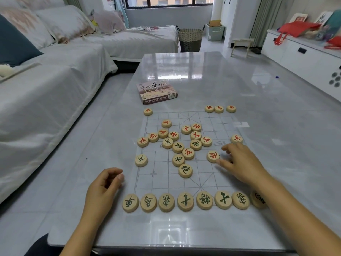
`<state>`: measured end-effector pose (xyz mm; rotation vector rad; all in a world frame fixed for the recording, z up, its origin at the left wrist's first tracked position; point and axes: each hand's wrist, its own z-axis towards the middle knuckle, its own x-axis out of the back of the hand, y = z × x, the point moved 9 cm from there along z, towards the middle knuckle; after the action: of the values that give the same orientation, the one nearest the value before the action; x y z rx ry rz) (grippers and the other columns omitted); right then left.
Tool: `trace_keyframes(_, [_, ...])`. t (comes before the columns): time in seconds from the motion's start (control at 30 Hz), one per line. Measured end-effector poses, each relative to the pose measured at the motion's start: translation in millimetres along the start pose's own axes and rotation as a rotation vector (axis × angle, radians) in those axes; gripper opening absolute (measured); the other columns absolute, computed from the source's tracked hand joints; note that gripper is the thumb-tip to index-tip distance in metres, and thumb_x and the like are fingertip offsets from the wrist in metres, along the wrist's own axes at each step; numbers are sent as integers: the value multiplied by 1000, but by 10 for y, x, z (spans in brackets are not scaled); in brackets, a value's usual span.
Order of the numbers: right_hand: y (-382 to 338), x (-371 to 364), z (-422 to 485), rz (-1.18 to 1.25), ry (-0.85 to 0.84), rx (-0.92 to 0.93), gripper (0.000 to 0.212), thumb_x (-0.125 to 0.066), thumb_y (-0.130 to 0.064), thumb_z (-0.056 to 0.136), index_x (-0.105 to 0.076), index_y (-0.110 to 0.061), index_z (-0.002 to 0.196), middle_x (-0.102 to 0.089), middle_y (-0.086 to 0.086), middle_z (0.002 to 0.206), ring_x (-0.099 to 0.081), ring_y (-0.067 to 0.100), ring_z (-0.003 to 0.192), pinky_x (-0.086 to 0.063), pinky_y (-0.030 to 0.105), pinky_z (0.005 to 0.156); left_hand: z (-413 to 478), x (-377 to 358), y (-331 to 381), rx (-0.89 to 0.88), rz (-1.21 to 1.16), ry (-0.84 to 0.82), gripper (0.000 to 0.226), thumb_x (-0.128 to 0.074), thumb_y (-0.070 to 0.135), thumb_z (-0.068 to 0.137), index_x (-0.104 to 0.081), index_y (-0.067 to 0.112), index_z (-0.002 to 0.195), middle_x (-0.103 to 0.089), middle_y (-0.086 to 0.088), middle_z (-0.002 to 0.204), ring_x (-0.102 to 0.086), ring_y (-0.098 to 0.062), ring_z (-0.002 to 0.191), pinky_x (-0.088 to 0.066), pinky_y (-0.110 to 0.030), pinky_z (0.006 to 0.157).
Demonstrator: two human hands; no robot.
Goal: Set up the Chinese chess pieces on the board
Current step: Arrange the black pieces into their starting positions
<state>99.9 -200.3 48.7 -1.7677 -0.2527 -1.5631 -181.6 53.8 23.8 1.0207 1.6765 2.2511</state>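
A clear plastic chess board (227, 126) lies flat on the grey table (203, 71). Several round wooden pieces with green characters form a row (185, 201) along its near edge. A loose heap of red and green pieces (178, 143) sits mid-board. Three red pieces (219, 109) line the far right edge and one (148, 111) marks the far left corner. My right hand (241, 161) lies over the board's right side, thumb tip touching a red-marked piece (213, 156), fingers stretched toward another red piece (236, 139). My left hand (105, 185) hovers loosely curled near the row's left end, holding nothing.
The chess set's box (156, 92) lies on the table beyond the board. A white-covered sofa (46, 85) runs along the left. A woven basket (190, 38) stands past the table's far end, a white cabinet (304, 58) to the right.
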Motion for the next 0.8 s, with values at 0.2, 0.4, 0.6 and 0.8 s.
trace_keyframes(0.2, [-692, -169, -59, 3, -23, 207, 35, -56, -44, 86, -55, -22, 113, -55, -3, 110, -48, 14, 100, -39, 29, 86, 1, -12, 28, 7, 5, -2, 11, -59, 17, 87, -62, 28, 89, -68, 2, 84, -63, -4, 71, -45, -15, 64])
trace_keyframes(0.4, [-1036, -429, -92, -65, -141, 294, 45, -60, -44, 81, -52, -20, 119, -52, 1, 117, -46, 21, 109, -39, 35, 89, 10, 5, 29, 1, 30, -4, 11, -58, 18, 88, -62, 28, 90, -68, 3, 85, -63, -5, 73, -47, -13, 62])
trace_keyframes(0.6, [-828, -255, -103, 16, -94, 227, 33, -60, -41, 82, -53, -19, 105, -53, -1, 107, -51, 17, 94, -43, 31, 77, 14, 0, 32, 2, 44, -5, 14, -57, 19, 88, -61, 32, 88, -68, 2, 87, -64, -14, 79, -45, -22, 67])
trace_keyframes(0.8, [329, 299, -17, 172, -39, -115, 29, -66, -36, 80, -50, -25, 101, -51, -3, 102, -53, 12, 83, -48, 32, 73, 63, -40, 239, -19, 157, 4, 14, -60, 16, 86, -60, 25, 97, -62, 3, 94, -58, -9, 82, -44, -23, 68])
